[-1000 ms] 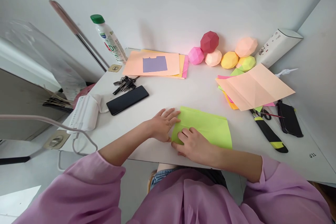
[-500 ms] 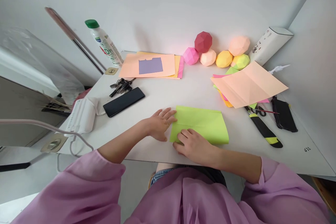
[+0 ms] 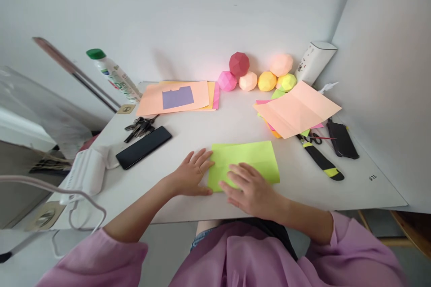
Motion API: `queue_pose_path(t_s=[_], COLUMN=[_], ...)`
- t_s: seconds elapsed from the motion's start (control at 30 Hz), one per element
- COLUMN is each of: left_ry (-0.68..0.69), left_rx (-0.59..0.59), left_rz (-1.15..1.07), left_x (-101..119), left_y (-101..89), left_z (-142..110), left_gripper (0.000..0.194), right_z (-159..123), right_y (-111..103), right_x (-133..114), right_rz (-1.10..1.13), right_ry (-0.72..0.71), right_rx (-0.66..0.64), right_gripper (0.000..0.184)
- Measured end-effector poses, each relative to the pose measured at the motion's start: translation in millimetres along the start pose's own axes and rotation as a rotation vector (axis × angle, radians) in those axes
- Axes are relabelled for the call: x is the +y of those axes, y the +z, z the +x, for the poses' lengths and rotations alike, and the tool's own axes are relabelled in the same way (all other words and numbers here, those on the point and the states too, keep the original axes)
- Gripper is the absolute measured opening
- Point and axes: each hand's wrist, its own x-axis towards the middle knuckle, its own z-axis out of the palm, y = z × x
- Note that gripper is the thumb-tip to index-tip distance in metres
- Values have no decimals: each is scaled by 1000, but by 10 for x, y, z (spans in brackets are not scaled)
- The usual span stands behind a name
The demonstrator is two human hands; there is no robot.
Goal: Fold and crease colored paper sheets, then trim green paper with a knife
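Note:
A lime-green sheet of paper (image 3: 245, 154), folded over with its right end bulging a little, lies near the table's front edge. My left hand (image 3: 192, 174) rests flat at its left edge, fingers spread, fingertips on the paper. Over the paper's lower middle is my right hand (image 3: 251, 188), blurred by motion, with its fingers apart and loosely bent. Nothing shows in its grasp; whether it touches the sheet I cannot tell. Part of the paper's lower edge is hidden behind this hand.
Left are a black phone (image 3: 144, 148), keys (image 3: 139, 128) and a white power strip (image 3: 89, 170). Behind lie stacked coloured papers (image 3: 148, 101) and faceted paper balls (image 3: 239, 63). To the right are creased peach paper (image 3: 298, 110), a utility knife (image 3: 321, 161), scissors (image 3: 315, 138) and a black case (image 3: 343, 139).
My right hand has lifted from its press on the paper's lower edge and its fingers have opened. My left hand stays at the left edge. The camera view has shifted.

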Motion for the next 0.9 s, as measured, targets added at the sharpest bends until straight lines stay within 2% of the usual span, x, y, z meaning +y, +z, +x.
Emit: queue_pose_path(t_s=[0.1,0.17,0.23,0.3,0.4,0.57,0.7,0.9], left_ry=[48,76,84,92,95,98,116,143], left_rx=[178,325,466,543,584,604,590,499], left_rz=[62,120,182,231,263,244,236,387], left_x=[-16,30,117,216,320,353,386,433], left_y=[270,463,604,669,664,599,518,364], left_z=[-129,-215,-287,-332,-327,-185,-87,-22], left_gripper=[83,84,74,73,68,50,54,57], right_z=[-276,-448,-566,-619,-622,-638,-683,-692], right_y=[-127,-108,-23,78,174,180,183,204], right_x=[23,18,-9,-45,-82,-80,-96,-104], right_rz=[-97,-91,15,143,215,134,19,-62], right_ry=[498,795,965,1061,1121,1062,1054,1008], right_rx=[295,398,426,415,372,254,111,-59], right_gripper=[30,32,33,34,36,33,32,34])
